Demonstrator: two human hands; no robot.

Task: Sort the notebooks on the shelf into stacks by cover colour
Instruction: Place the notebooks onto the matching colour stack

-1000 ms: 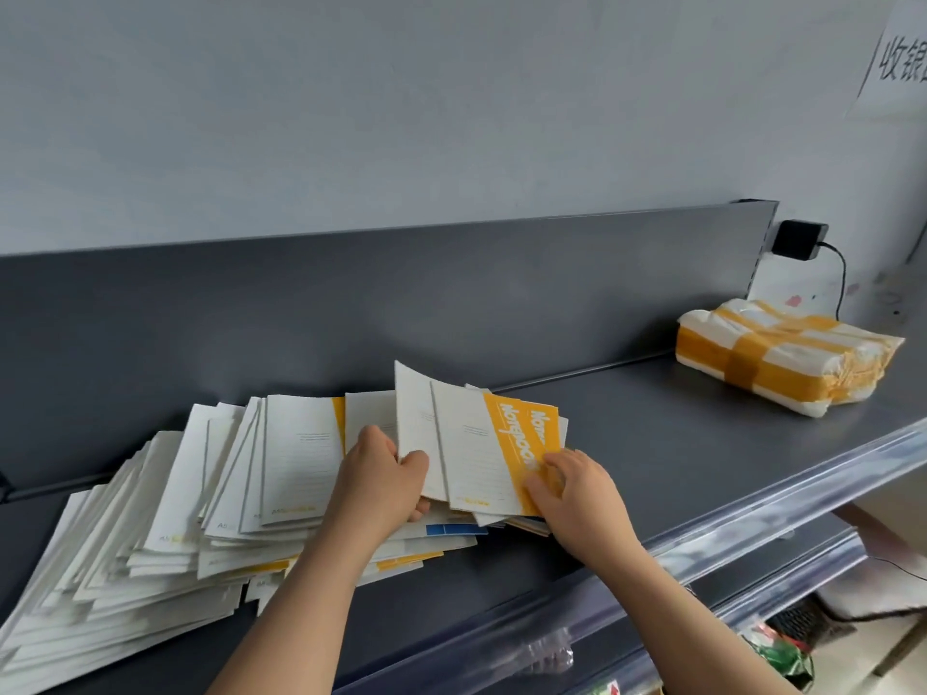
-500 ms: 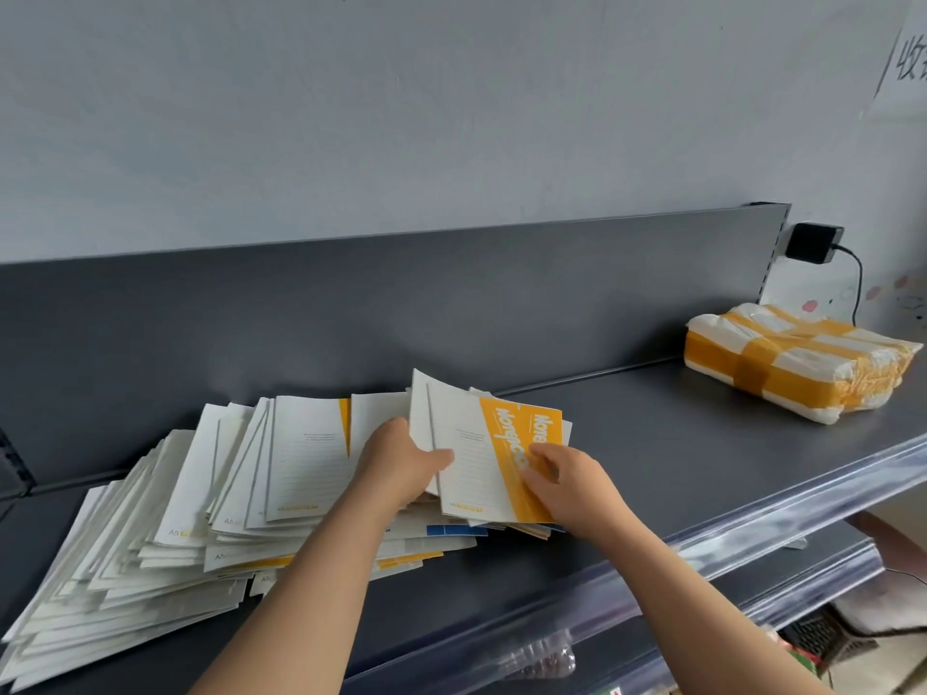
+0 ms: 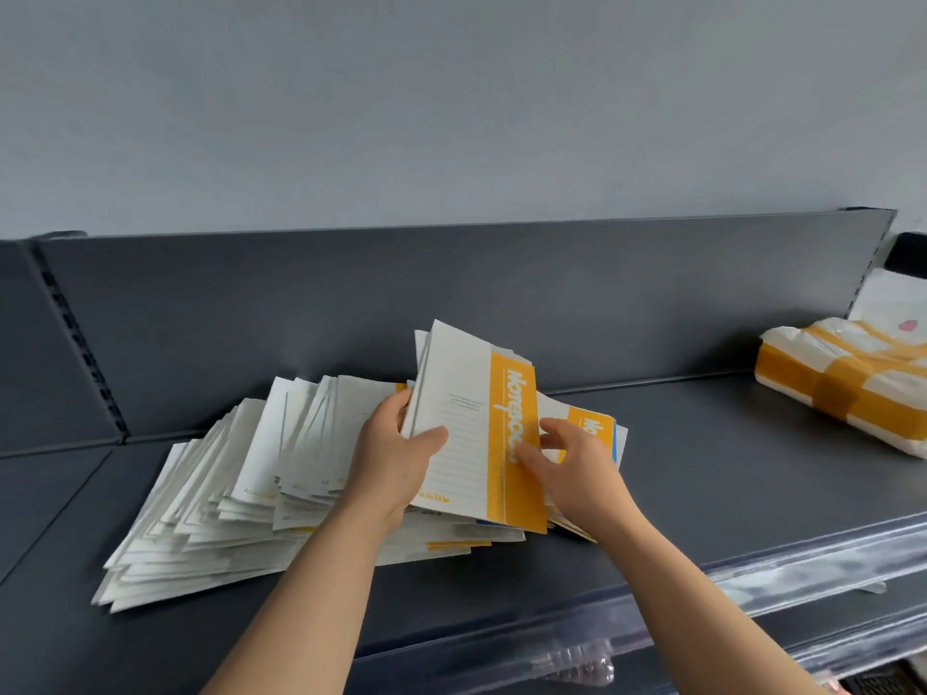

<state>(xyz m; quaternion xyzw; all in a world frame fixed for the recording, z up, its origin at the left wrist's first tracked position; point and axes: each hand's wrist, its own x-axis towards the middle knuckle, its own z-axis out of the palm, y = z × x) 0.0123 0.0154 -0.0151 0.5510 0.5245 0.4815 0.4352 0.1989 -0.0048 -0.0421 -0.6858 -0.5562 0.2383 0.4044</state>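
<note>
A fanned heap of white notebooks (image 3: 210, 504) lies on the dark grey shelf (image 3: 702, 474), left of centre. My left hand (image 3: 396, 459) grips the left edge of a small bundle of white notebooks with an orange band (image 3: 471, 423), tilted up off the heap. My right hand (image 3: 567, 459) has its fingers spread, touching the orange band at the bundle's right edge. Under that hand lies another orange-banded notebook (image 3: 594, 428) with a blue edge showing beneath it.
A wrapped white packet taped in orange (image 3: 847, 383) sits at the shelf's far right. A dark back panel (image 3: 451, 303) runs behind the heap. A clear plastic rail (image 3: 752, 594) lines the front edge, with a lower shelf beneath.
My left hand has raised the orange-banded bundle higher and more upright off the heap. My right hand has opened its fingers against the band. The view has shifted left.
</note>
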